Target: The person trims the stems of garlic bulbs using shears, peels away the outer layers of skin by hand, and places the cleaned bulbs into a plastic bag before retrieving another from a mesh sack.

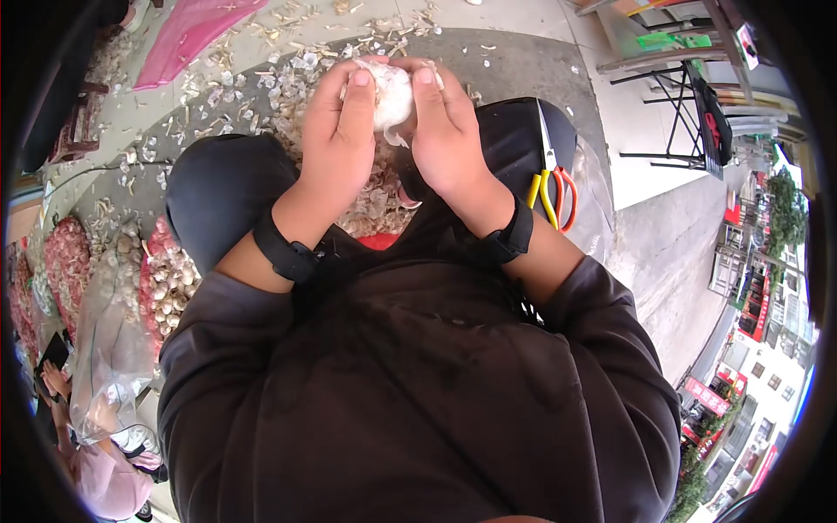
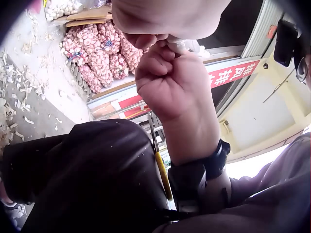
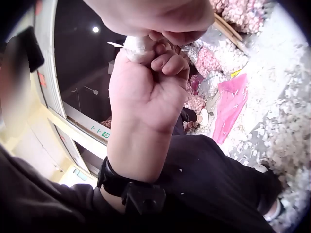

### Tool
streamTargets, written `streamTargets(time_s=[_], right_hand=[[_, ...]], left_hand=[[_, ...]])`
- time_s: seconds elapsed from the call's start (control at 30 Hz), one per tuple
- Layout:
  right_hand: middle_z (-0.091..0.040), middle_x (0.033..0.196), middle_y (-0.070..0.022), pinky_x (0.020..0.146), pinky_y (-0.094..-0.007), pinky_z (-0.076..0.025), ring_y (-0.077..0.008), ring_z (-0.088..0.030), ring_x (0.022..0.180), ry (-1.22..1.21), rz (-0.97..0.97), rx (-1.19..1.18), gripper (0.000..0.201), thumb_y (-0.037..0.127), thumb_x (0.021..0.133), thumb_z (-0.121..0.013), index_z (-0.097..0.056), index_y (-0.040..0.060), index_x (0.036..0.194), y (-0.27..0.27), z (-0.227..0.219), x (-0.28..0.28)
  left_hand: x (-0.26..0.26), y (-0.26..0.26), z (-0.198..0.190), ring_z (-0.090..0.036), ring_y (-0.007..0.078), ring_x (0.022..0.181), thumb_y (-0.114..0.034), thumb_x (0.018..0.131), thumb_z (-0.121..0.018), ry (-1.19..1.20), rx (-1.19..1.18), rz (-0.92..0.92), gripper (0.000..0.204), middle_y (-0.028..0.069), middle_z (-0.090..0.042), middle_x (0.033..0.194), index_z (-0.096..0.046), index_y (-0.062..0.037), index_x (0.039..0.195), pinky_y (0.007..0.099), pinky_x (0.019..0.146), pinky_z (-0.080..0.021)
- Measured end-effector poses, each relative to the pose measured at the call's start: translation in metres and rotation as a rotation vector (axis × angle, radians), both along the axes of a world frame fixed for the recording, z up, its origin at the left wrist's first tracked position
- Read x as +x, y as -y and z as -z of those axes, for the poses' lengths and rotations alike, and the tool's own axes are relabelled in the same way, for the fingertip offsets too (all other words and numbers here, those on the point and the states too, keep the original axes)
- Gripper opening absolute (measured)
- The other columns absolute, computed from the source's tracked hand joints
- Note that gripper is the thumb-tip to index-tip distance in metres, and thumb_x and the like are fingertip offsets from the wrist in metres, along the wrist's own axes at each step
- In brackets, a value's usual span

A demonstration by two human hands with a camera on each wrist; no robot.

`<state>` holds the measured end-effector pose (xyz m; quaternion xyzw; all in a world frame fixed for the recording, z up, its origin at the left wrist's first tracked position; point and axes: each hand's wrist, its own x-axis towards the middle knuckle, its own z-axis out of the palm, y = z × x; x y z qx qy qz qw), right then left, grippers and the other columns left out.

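Between my two hands is a whitish garlic bulb point(image 1: 395, 98), with a loose flap of papery skin hanging from its lower side. My left hand point(image 1: 338, 122) grips it from the left, its thumb lying along the bulb. From the other side my right hand point(image 1: 449, 131) holds it the same way, thumb against the peel. In the right wrist view the bulb point(image 3: 139, 49) shows pale and smooth beside the curled fingers of the left hand point(image 3: 146, 92). The fingertips behind the bulb are hidden in the head view.
Scissors point(image 1: 547, 148) with yellow and orange handles lie by my right thigh. Garlic skins point(image 1: 381, 205) are heaped between my legs and scattered over the floor. A mesh sack of garlic bulbs point(image 1: 170, 288) stands at left, near another person point(image 1: 109, 475). Pink mesh point(image 1: 196, 39) lies ahead.
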<state>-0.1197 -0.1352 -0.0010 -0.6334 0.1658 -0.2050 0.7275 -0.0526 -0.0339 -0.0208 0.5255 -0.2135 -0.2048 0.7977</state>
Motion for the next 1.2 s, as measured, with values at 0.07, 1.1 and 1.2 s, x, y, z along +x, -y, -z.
streamTargets(time_s=[0.07, 1.1, 1.2], right_hand=[[-0.066, 0.089, -0.016, 0.067, -0.0355, -0.053, -0.025, -0.065, 0.072, 0.096, -0.078, -0.487, 0.046, 0.035, 0.096, -0.058, -0.052, -0.0047, 0.118, 0.002, 0.0, -0.001], [-0.064, 0.068, -0.0167, 0.055, -0.0346, -0.051, -0.0297, -0.063, 0.058, 0.091, 0.11, -0.923, 0.026, 0.023, 0.094, -0.057, -0.07, 0.0012, 0.102, -0.006, 0.03, -0.003], [-0.064, 0.068, -0.0153, 0.052, -0.0355, -0.05, -0.0279, -0.064, 0.058, 0.104, 0.09, -0.803, 0.026, 0.025, 0.095, -0.055, -0.07, 0.0045, 0.102, -0.003, 0.044, 0.001]], left_hand=[[-0.001, 0.002, -0.005, -0.058, 0.0085, 0.083, -0.025, 0.104, -0.043, -0.033, -0.035, -0.061, 0.028, 0.0038, -0.062, 0.093, -0.057, -0.0016, 0.109, 0.0245, 0.074, -0.049], [0.003, -0.003, 0.013, -0.06, 0.012, 0.083, -0.025, 0.098, -0.044, -0.599, 0.151, 0.077, 0.021, 0.0025, -0.061, 0.092, -0.059, -0.0095, 0.101, 0.026, 0.067, -0.048], [-0.001, -0.003, -0.001, -0.061, 0.0123, 0.087, -0.027, 0.099, -0.045, -0.689, 0.241, 0.068, 0.024, 0.0031, -0.062, 0.097, -0.059, -0.0084, 0.104, 0.0253, 0.071, -0.049]])
